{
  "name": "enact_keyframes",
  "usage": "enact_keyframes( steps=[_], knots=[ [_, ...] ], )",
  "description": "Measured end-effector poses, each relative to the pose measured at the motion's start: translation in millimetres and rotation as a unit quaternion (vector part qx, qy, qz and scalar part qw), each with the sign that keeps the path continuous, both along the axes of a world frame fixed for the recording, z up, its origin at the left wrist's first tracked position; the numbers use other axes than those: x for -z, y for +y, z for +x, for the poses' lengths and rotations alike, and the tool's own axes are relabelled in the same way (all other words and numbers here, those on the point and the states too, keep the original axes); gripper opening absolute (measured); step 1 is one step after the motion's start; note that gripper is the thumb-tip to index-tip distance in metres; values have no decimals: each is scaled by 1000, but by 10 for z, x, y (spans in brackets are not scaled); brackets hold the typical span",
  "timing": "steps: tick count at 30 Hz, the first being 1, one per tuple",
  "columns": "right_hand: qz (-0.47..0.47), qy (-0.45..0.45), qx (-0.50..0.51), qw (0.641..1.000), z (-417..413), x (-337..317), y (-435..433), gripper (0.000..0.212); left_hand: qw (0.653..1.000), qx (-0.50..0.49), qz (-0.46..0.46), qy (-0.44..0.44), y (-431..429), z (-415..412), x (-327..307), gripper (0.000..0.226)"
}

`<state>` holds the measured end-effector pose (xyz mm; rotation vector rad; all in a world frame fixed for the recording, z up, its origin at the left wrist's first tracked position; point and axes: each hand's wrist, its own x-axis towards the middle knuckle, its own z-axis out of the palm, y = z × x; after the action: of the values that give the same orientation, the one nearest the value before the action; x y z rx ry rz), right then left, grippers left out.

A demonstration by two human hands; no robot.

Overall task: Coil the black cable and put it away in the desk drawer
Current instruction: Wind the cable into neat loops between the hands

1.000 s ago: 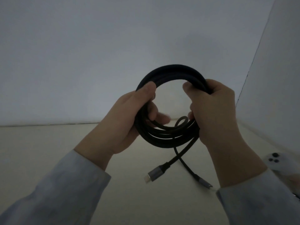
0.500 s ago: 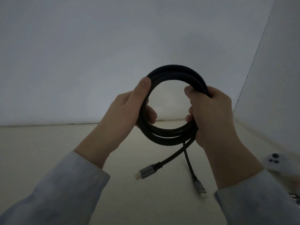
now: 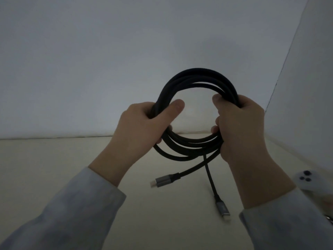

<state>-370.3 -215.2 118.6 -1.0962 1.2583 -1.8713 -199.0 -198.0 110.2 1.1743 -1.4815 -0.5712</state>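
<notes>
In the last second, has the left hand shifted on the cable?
Yes. The left hand has climbed the black cable, now above the table's back edge.

Dim, flat, bluish light; soft focus, dark corners, wide-angle bending at the edges.

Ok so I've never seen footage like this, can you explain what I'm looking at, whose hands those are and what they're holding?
No machine here: a camera worn on a person's head looks forward and down at their own two hands. The left hand and right hand grip opposite sides of a coiled black cable, held upright above a pale desk surface. Two loose ends hang from the coil, each with a grey metal plug. A small white object with dark dots sits at the right edge. No drawer is visible.
</notes>
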Motion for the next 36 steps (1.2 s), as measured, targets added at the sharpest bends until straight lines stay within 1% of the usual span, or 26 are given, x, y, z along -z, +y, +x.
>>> enact_keyframes(
  steps=[2, 4, 5, 7, 8, 9, 11, 15, 17, 18, 19, 21, 23, 24, 25, 26, 27, 28, 32, 34, 36],
  knots=[
    [6, -6, 1, 1000, -5, -2, -2, 18, 997, 49, 30, 49, -27, -2, 25, 54],
    [14, -21, -7, 1000, 14, -2, -1, 15, 985, 112, 51, 124, -36, -12, 36, 52],
    [17, -30, -11, 999, 28, -3, 2, 15, 973, 150, 62, 167, -33, -20, 40, 48],
    [20, -44, -18, 999, 50, -3, 10, 15, 934, 231, 81, 259, -7, -58, 38, 37],
    [21, -51, -20, 998, 56, -4, 15, 16, 915, 259, 84, 297, 11, -83, 36, 32],
    [25, -57, -22, 998, 63, -5, 20, 16, 904, 274, 79, 318, 27, -110, 37, 27],
    [36, -69, -32, 996, 79, -2, 24, 16, 903, 274, 62, 325, 48, -151, 44, 16],
    [51, -88, -58, 993, 124, 11, 24, 17, 905, 266, 41, 330, 19, -131, 31, 19],
    [53, -101, -66, 991, 103, 6, 21, 15, 891, 329, 36, 312, -13, -40, 51, 22],
    [55, -111, -70, 990, 78, -1, 15, 13, 878, 375, 34, 295, -16, -3, 46, 30],
    [59, -125, -74, 988, 45, -9, 4, 12, 868, 411, 30, 277, -20, 41, 58, 45],
    [69, -159, -83, 981, -31, -21, -34, 15, 860, 445, 33, 247, -25, 22, 59, 71],
    [78, -191, -91, 974, -90, -19, -80, 18, 871, 428, 42, 238, -37, -39, 65, 78],
    [82, -204, -96, 971, -108, -18, -93, 17, 864, 433, 52, 253, -49, -57, 77, 82],
    [88, -217, -104, 967, -113, -14, -102, 12, 837, 466, 67, 278, -50, -46, 94, 90],
    [94, -229, -110, 963, -113, -7, -108, 8, 800, 507, 75, 313, -31, -24, 98, 98],
    [100, -241, -114, 959, -108, 0, -111, 7, 765, 540, 75, 343, -12, -1, 103, 100],
    [105, -252, -115, 955, -101, 9, -116, 9, 737, 561, 77, 369, -5, 16, 113, 97],
    [115, -281, -119, 945, -80, 32, -131, 12, 702, 566, 64, 428, 3, -62, 176, 67],
    [114, -292, -123, 942, -62, 41, -131, 11, 709, 546, 56, 444, 10, -104, 173, 63],
    [114, -298, -118, 940, -53, 46, -137, 12, 732, 525, 44, 433, -8, -107, 195, 74]
  ],
)
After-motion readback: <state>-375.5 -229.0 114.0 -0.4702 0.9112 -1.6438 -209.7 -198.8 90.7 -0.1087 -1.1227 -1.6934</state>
